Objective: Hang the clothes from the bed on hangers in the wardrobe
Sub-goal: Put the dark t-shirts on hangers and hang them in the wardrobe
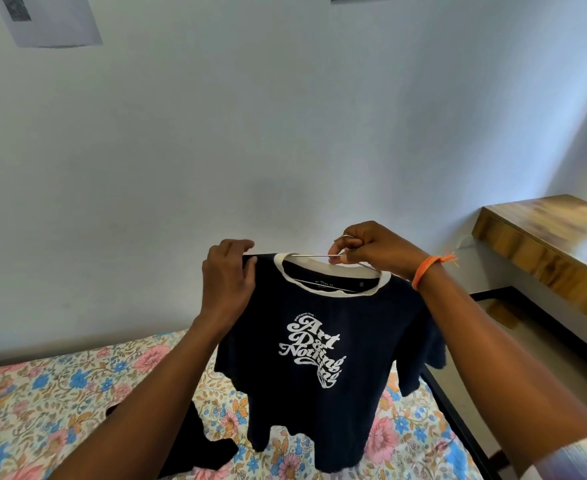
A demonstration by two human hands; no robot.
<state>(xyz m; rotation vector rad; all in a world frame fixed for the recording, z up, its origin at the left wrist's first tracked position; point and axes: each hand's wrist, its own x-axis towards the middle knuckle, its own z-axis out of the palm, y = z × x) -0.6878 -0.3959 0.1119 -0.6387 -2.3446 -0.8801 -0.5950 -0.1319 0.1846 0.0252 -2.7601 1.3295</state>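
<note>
T-shirt (pixel 319 358): navy with a white collar band and white script lettering on the chest; held up in the air over the bed, hem hanging free, at the 6 o'clock part of the view.
Hanger (pixel 323 255): thin metal wire, one arm showing across the neck opening, the hook rising at the right hand; the rest is hidden inside the shirt.
Left hand (pixel 229 271): at 9 o'clock of the collar, fingers curled over the shirt's shoulder edge and gripping the cloth.
Right hand (pixel 371 250): at 3 o'clock of the collar, fingers closed on the hanger wire by the hook; an orange thread band (pixel 425 270) sits on the wrist.
Bed (pixel 42 403): floral sheet in pink, blue and orange, below the shirt from 6 to 8 o'clock.
Dark garment (pixel 202 448): lying crumpled on the sheet at 7 o'clock, beside the left forearm.
Wooden shelf (pixel 544 244): against the wall at 3 o'clock, well apart from the shirt.
Wall (pixel 285 116): pale, plain, behind everything; a paper sheet (pixel 47 19) is fixed at 11 o'clock.
</note>
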